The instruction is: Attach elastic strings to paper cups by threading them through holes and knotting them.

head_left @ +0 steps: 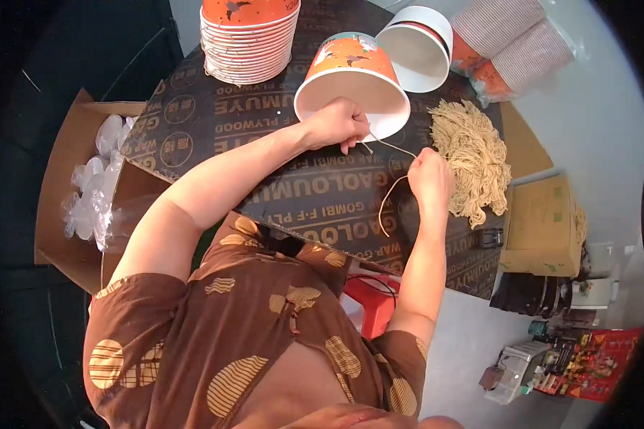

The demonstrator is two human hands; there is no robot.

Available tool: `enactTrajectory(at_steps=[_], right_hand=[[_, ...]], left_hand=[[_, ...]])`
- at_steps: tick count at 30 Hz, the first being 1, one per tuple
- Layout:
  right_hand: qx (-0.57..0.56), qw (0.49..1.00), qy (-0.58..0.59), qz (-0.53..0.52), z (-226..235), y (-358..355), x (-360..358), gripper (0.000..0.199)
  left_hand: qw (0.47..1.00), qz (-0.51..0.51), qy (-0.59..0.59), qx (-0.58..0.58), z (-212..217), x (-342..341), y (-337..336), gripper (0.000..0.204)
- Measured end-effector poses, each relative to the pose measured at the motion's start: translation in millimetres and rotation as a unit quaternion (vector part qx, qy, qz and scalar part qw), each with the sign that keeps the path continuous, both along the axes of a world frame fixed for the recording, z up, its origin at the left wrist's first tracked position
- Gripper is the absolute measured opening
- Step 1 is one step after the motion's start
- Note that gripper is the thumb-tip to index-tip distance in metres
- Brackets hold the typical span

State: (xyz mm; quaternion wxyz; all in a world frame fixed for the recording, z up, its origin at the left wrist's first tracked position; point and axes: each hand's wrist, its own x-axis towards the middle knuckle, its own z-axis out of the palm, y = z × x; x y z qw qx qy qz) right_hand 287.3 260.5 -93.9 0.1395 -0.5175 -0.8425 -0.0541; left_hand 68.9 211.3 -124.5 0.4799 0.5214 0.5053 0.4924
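A thin tan string (385, 202) runs between my two hands, close to the mouth of an orange paper bucket (355, 58). The bucket has dark printed figures and a white inside, and it lies tipped with its opening toward me. My left hand (336, 125) is closed on the string in front of the bucket's lower rim, hiding part of the opening. A short end pokes out below its fingers. Lower and to the right, my right hand (431, 177) is closed on the same string, and a loose tail curves down from it over the dark board.
A tall stack of orange buckets (249, 50) stands far left. White-lined buckets (416, 53) lie far right, beside bagged bucket stacks (508, 43). A heap of tan strings (472, 161) sits right of my right hand. An open carton (68, 193) with clear plastic stands left of the table (265, 168).
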Motion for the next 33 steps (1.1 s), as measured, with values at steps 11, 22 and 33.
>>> enactTrajectory(at_steps=[11,22,33], right_hand=[[0.005,0.959,0.134,0.248,-10,-19,-27,0.011],[-0.018,0.970,0.118,0.210,-26,-20,-38,0.014],[-0.171,0.912,0.344,0.146,-36,-18,-47,0.010]], left_hand=[[1.000,0.001,-0.007,-0.018,-1,0,0,0.012],[1.000,-0.013,-0.005,-0.011,-2,-2,2,0.010],[0.985,-0.051,0.156,0.059,-2,-1,-3,0.009]])
